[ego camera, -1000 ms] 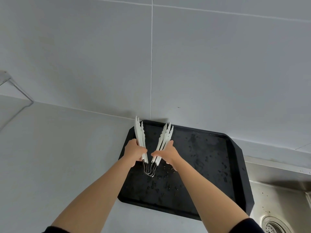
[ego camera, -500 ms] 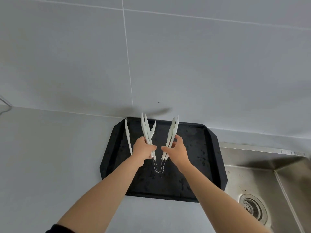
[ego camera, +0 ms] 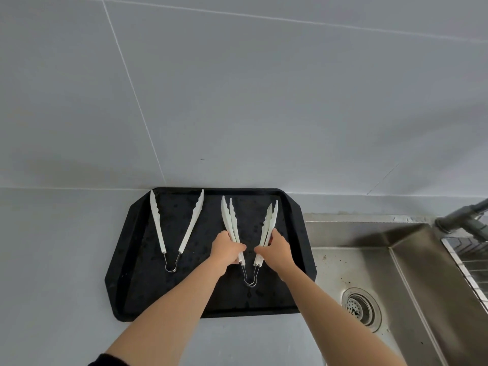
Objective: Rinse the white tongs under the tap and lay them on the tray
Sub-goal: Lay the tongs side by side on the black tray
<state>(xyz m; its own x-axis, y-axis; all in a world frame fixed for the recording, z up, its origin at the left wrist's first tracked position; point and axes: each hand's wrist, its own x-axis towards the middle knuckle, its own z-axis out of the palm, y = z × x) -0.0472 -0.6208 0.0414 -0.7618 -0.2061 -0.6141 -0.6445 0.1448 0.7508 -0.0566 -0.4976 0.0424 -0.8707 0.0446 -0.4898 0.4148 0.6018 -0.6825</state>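
A wet black tray [ego camera: 137, 299] lies on the grey counter against the wall. One pair of white tongs [ego camera: 190, 228] lies spread open on the tray's left half. Over the tray's right half I hold two stacked pairs of white tongs [ego camera: 268, 225], their wire hinges pointing toward me. My left hand [ego camera: 227, 249] grips the left arms of the stack. My right hand [ego camera: 277, 249] grips the right arms. I cannot tell whether the stack touches the tray.
A steel sink [ego camera: 396, 276] with a round drain [ego camera: 360, 307] sits right of the tray. A dark tap [ego camera: 462, 220] reaches in from the far right, above a wire rack [ego camera: 472, 262]. Grey counter lies left of the tray.
The view has swung right, bringing the sink and tap in. One pair of tongs now lies in full view on the tray's left half. Both hands keep their grip on the stack.
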